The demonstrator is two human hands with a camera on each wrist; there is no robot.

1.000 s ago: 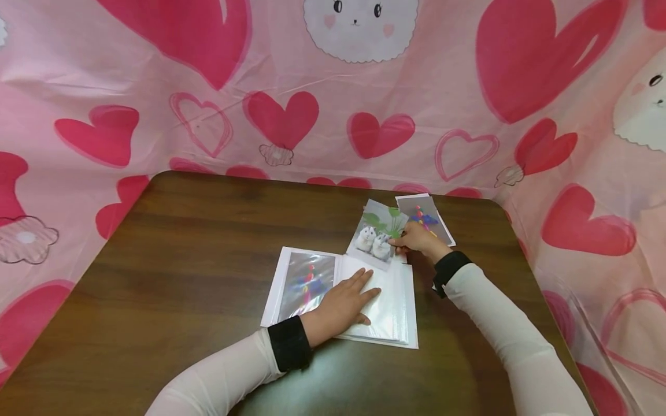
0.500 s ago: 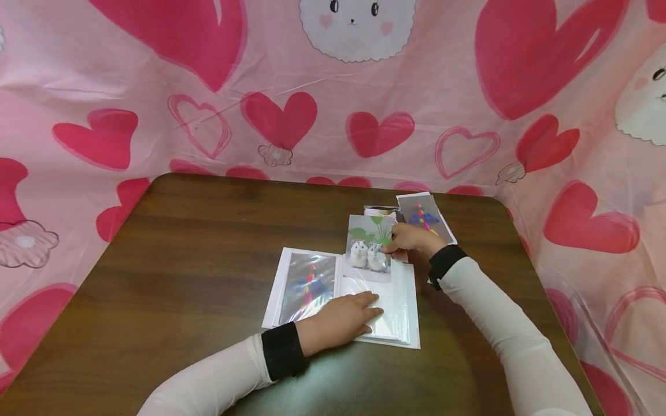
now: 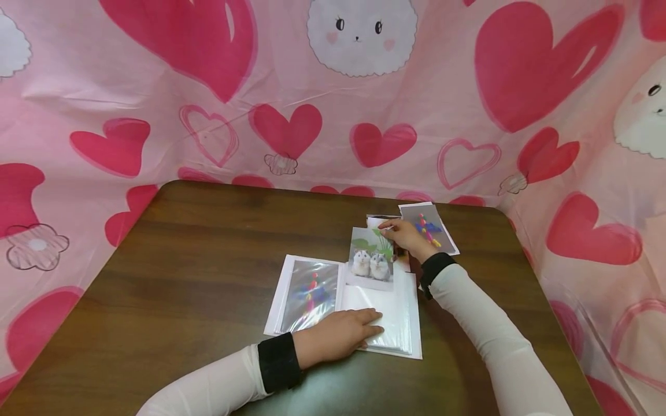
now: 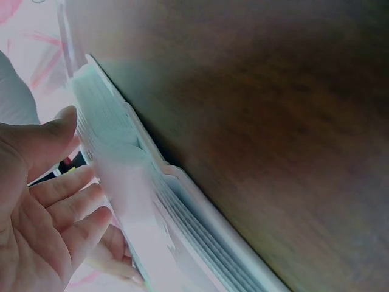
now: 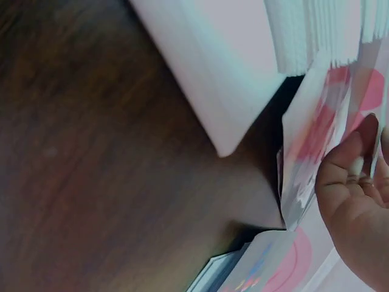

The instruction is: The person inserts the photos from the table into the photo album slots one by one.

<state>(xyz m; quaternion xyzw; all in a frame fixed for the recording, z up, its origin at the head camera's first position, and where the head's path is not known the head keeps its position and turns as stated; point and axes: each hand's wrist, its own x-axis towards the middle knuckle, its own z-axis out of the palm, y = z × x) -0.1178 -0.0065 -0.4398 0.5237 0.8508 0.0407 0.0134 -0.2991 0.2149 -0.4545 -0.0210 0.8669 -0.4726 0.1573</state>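
Observation:
An open white photo album (image 3: pixel 415 323) lies on the table, its left page showing a colourful picture (image 3: pixel 299 289) behind a shiny plastic sleeve. My left hand (image 3: pixel 343 335) rests with extended fingers on the right page near its lower part; in the left wrist view the album's stacked sleeves (image 4: pixel 200 237) run beside those fingers. A photo of two white hamsters (image 3: pixel 364 260) overlaps the top of that page. With thumb and fingers my right hand (image 3: pixel 413 238) pinches the photo at its upper right edge. In the right wrist view the white album cover (image 5: pixel 219 115) shows its corner.
Behind the hamster photo, another print (image 3: pixel 372 221) is mostly hidden. A grey photo with a colourful figure (image 3: pixel 439 231) lies at the back right of the brown wooden table (image 3: pixel 171 289). Pink cloth with hearts (image 3: pixel 322 156) hangs along the table's far side.
The hamster photo has straightened from a tilt and come lower onto the right page. My left hand has slid down the page. My right hand has shifted toward the photo's upper corner.

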